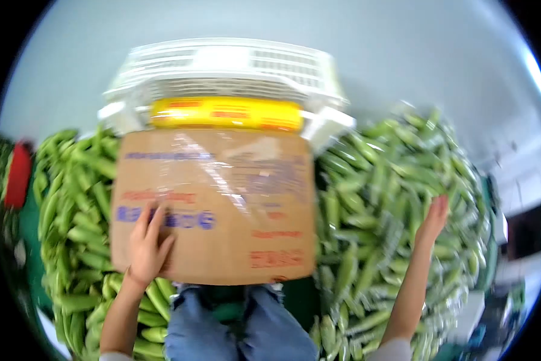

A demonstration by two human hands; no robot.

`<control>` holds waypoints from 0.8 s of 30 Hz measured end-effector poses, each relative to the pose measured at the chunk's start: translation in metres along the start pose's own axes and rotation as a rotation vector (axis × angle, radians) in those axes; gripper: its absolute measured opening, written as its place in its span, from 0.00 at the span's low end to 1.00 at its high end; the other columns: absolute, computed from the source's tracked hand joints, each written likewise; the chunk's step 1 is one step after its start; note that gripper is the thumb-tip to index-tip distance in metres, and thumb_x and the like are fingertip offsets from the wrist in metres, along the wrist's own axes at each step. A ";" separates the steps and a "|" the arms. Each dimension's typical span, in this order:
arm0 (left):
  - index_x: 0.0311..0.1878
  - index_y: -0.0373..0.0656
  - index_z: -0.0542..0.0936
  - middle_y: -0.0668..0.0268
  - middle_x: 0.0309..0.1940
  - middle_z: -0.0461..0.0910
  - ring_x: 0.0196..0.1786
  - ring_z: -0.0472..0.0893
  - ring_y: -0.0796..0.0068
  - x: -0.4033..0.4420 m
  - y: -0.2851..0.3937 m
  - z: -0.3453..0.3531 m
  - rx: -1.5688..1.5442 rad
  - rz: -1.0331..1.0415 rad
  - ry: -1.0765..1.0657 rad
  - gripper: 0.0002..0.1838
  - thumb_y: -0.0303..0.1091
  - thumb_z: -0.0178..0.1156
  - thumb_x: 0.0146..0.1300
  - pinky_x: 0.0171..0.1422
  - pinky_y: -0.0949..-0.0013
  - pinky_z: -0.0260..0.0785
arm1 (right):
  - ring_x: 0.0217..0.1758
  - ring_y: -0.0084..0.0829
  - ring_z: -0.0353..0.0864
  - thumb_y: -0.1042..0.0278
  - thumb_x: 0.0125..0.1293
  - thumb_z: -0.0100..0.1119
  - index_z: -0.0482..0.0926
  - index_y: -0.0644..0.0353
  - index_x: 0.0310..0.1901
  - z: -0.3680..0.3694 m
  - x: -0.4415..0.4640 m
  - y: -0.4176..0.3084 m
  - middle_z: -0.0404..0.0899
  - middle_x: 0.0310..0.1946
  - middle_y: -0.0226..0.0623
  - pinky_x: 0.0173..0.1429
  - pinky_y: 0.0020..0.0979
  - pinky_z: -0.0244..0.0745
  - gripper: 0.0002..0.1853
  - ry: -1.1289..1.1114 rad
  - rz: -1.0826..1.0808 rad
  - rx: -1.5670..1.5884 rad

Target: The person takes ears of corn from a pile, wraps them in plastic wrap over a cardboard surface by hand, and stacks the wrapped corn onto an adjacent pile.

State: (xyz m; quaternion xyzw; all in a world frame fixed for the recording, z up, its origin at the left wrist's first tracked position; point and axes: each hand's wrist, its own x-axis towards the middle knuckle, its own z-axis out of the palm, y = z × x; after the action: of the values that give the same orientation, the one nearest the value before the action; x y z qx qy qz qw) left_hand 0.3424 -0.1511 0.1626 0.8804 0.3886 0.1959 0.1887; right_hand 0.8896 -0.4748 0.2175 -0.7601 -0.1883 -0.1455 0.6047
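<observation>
A brown cardboard sheet or box (222, 180) with red and blue print lies in front of me, shiny clear film across it. My left hand (147, 243) rests on its left part, fingers apart, holding nothing. Out to the right, my right hand (434, 221) is over long green vegetables in clear plastic (373, 198); its fingers look stretched out, slightly blurred, and nothing shows in them. Just beyond the cardboard, a yellow roll (225, 113) with red print lies across between white end supports. Bare green vegetables (77, 210) are heaped to the left.
Behind the yellow roll stands a white slatted plastic crate (222, 63). A red object (18, 174) is at the far left. My knees in blue jeans (234, 325) are below the cardboard's near edge. White and dark items, blurred, appear at the far right.
</observation>
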 end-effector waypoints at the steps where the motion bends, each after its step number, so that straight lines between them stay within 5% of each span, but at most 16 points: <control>1: 0.65 0.41 0.71 0.48 0.67 0.66 0.66 0.69 0.46 0.011 -0.014 0.002 0.036 -0.020 0.044 0.34 0.30 0.68 0.53 0.70 0.56 0.63 | 0.68 0.37 0.66 0.61 0.66 0.61 0.64 0.61 0.68 0.048 -0.054 -0.030 0.66 0.67 0.41 0.70 0.37 0.62 0.31 -0.324 -0.044 -0.137; 3: 0.64 0.43 0.72 0.50 0.67 0.67 0.66 0.70 0.48 0.040 -0.031 0.011 0.028 0.002 0.107 0.32 0.31 0.68 0.54 0.68 0.58 0.64 | 0.74 0.45 0.59 0.64 0.56 0.69 0.69 0.59 0.66 0.146 -0.159 -0.088 0.63 0.70 0.45 0.74 0.40 0.59 0.35 -1.000 -0.246 -0.320; 4: 0.63 0.43 0.73 0.51 0.67 0.67 0.65 0.70 0.49 0.059 -0.037 0.015 -0.012 0.040 0.141 0.31 0.32 0.68 0.54 0.68 0.59 0.65 | 0.75 0.49 0.56 0.64 0.57 0.69 0.68 0.54 0.67 0.180 -0.182 -0.110 0.60 0.71 0.46 0.74 0.44 0.58 0.35 -1.161 -0.695 -0.469; 8: 0.42 0.41 0.80 0.55 0.43 0.81 0.47 0.80 0.54 0.105 -0.083 0.019 0.008 0.286 0.059 0.10 0.29 0.66 0.56 0.52 0.60 0.74 | 0.66 0.45 0.71 0.68 0.56 0.68 0.81 0.52 0.51 0.246 -0.218 -0.084 0.80 0.54 0.38 0.64 0.42 0.67 0.19 -1.076 -0.754 -0.200; 9: 0.39 0.41 0.79 0.56 0.40 0.80 0.44 0.80 0.55 0.094 -0.088 0.008 -0.039 0.258 0.110 0.08 0.28 0.65 0.56 0.48 0.61 0.74 | 0.56 0.44 0.79 0.72 0.57 0.66 0.82 0.56 0.41 0.235 -0.224 -0.100 0.85 0.41 0.34 0.60 0.41 0.69 0.09 -1.083 -0.592 -0.103; 10: 0.37 0.42 0.78 0.57 0.36 0.80 0.41 0.80 0.55 0.079 -0.089 -0.005 -0.087 0.225 0.159 0.06 0.27 0.64 0.56 0.45 0.61 0.74 | 0.49 0.41 0.82 0.77 0.60 0.62 0.82 0.57 0.40 0.213 -0.221 -0.079 0.84 0.40 0.37 0.58 0.39 0.72 0.06 -1.011 -0.685 -0.281; 11: 0.34 0.42 0.77 0.58 0.33 0.79 0.38 0.80 0.55 0.059 -0.093 -0.022 -0.132 0.194 0.208 0.05 0.26 0.63 0.57 0.42 0.62 0.74 | 0.44 0.36 0.82 0.79 0.62 0.59 0.82 0.58 0.40 0.190 -0.217 -0.067 0.83 0.37 0.38 0.53 0.35 0.74 0.06 -1.025 -0.143 -0.109; 12: 0.34 0.44 0.76 0.63 0.30 0.78 0.34 0.79 0.58 0.030 -0.094 -0.037 0.087 0.238 0.132 0.05 0.25 0.62 0.57 0.39 0.64 0.73 | 0.41 0.33 0.80 0.80 0.63 0.57 0.81 0.60 0.39 0.177 -0.217 -0.094 0.82 0.34 0.37 0.49 0.31 0.75 0.06 -0.960 -0.095 0.045; 14: 0.32 0.46 0.75 0.63 0.29 0.77 0.33 0.79 0.59 -0.024 -0.092 -0.052 -0.074 0.535 0.124 0.02 0.30 0.58 0.59 0.35 0.61 0.72 | 0.39 0.33 0.79 0.80 0.63 0.56 0.79 0.62 0.37 0.139 -0.225 -0.081 0.80 0.32 0.38 0.47 0.31 0.73 0.04 -1.077 -0.107 -0.037; 16: 0.33 0.46 0.75 0.66 0.29 0.77 0.34 0.79 0.63 -0.081 -0.084 -0.049 -0.073 0.466 0.115 0.03 0.29 0.60 0.58 0.36 0.62 0.72 | 0.36 0.32 0.78 0.81 0.62 0.54 0.78 0.64 0.36 0.114 -0.238 -0.086 0.79 0.31 0.39 0.45 0.30 0.71 0.04 -1.262 -0.106 -0.179; 20: 0.45 0.39 0.74 0.61 0.34 0.78 0.38 0.80 0.61 -0.215 -0.087 0.020 -0.066 -0.018 0.132 0.17 0.28 0.68 0.53 0.41 0.61 0.74 | 0.34 0.31 0.76 0.79 0.63 0.54 0.77 0.64 0.35 0.093 -0.268 -0.073 0.79 0.29 0.38 0.42 0.30 0.70 0.03 -1.243 -0.050 -0.198; 23: 0.54 0.29 0.66 0.47 0.50 0.72 0.53 0.76 0.56 -0.295 -0.136 0.102 -0.203 -1.313 0.498 0.27 0.29 0.68 0.55 0.51 0.64 0.71 | 0.30 0.28 0.75 0.76 0.67 0.52 0.75 0.64 0.36 0.096 -0.274 -0.073 0.78 0.28 0.36 0.40 0.27 0.71 0.03 -1.219 0.200 -0.078; 24: 0.62 0.30 0.62 0.44 0.57 0.66 0.58 0.71 0.51 -0.314 -0.162 0.118 -0.637 -1.343 0.585 0.37 0.36 0.69 0.55 0.60 0.59 0.67 | 0.30 0.27 0.75 0.76 0.68 0.52 0.75 0.64 0.36 0.096 -0.274 -0.073 0.78 0.28 0.36 0.39 0.27 0.71 0.03 -1.231 0.173 -0.092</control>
State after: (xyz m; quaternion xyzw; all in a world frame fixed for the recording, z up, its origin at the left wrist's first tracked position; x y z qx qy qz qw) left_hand 0.1065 -0.3089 -0.0792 0.2750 0.7950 0.3649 0.3991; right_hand 0.6126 -0.3967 0.1354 -0.7424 -0.4334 0.3610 0.3615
